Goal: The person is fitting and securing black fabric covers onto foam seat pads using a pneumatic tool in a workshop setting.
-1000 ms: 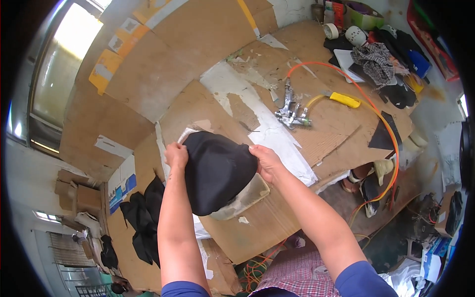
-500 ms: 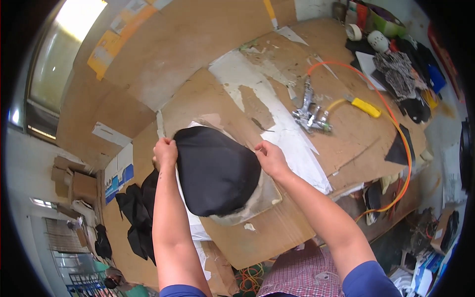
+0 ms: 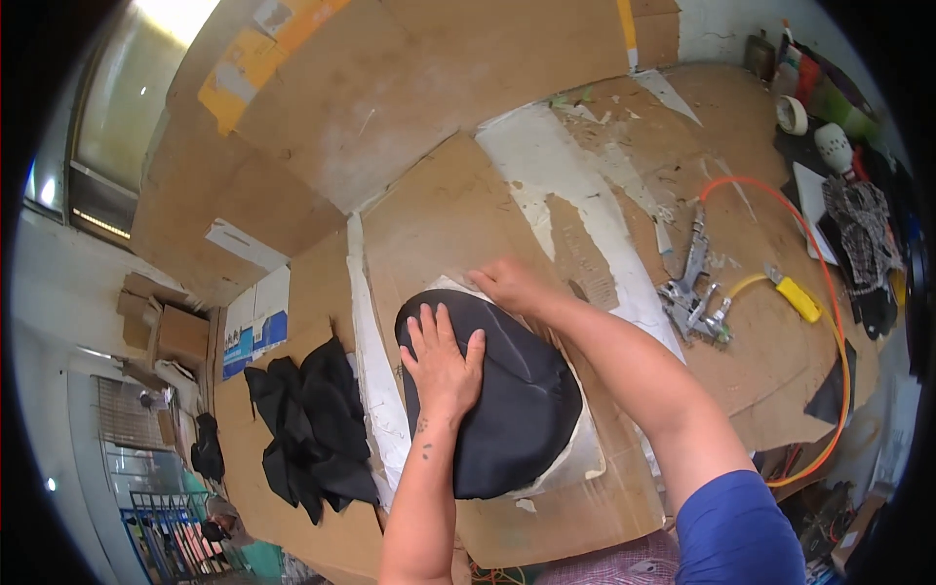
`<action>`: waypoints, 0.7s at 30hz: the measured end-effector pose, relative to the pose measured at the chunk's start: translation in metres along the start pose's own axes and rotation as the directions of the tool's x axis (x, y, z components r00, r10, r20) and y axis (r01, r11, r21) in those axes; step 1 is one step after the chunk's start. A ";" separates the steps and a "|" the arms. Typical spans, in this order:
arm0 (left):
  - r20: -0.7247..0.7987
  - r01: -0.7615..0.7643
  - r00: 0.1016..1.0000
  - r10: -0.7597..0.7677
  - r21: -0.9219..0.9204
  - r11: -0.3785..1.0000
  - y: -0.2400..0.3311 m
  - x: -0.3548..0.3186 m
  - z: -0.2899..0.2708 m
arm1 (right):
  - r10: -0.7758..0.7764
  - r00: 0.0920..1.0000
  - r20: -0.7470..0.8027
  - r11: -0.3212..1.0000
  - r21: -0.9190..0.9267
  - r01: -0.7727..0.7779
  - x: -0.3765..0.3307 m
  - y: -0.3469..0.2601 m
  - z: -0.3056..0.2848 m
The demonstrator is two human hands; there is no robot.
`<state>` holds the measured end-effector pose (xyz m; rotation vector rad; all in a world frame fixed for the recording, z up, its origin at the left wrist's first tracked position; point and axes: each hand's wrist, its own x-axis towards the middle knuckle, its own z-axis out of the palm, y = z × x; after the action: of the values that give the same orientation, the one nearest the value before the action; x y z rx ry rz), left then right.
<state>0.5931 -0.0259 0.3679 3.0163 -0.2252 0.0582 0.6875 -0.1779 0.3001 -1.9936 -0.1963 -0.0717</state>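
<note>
Head view. Black fabric piece (image 3: 517, 409), one: lying over a pale backing (image 3: 587, 456) on cardboard (image 3: 575, 536). Left hand (image 3: 443, 369): spread flat on the fabric, fingers apart. Right hand (image 3: 514, 287): at the fabric's far edge, blurred; grip cannot be told. Step, by judgement: settling fabric on backing; next move calls for a steady left palm and aligned edges. Room: beyond the far edge; black cloth pile (image 3: 314, 429) left, spray gun (image 3: 694, 302) right, both apart.

Head cam, L fisheye: from above near side of blk cloth (image 3: 519, 414), facing down & fwd over it, close range.
</note>
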 end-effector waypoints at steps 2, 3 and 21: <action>-0.002 0.005 1.000 -0.005 -0.002 1.000 0.004 -0.007 0.001 | 0.048 0.994 -0.100 0.968 -0.240 -0.071 0.017 0.042 -0.010; -0.019 -0.030 0.999 0.030 -0.015 0.999 0.005 -0.003 0.001 | 0.088 0.976 -0.199 0.885 -0.434 -0.169 0.036 0.071 -0.029; 0.040 -0.246 0.969 0.244 0.041 0.968 -0.037 0.058 0.037 | 0.493 0.715 -0.497 0.870 0.251 -0.425 -0.439 -0.004 -0.094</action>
<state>0.6569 -0.0027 0.3299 3.0185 -0.6075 0.0335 0.2585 -0.3080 0.2824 -1.7646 0.6627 -0.2991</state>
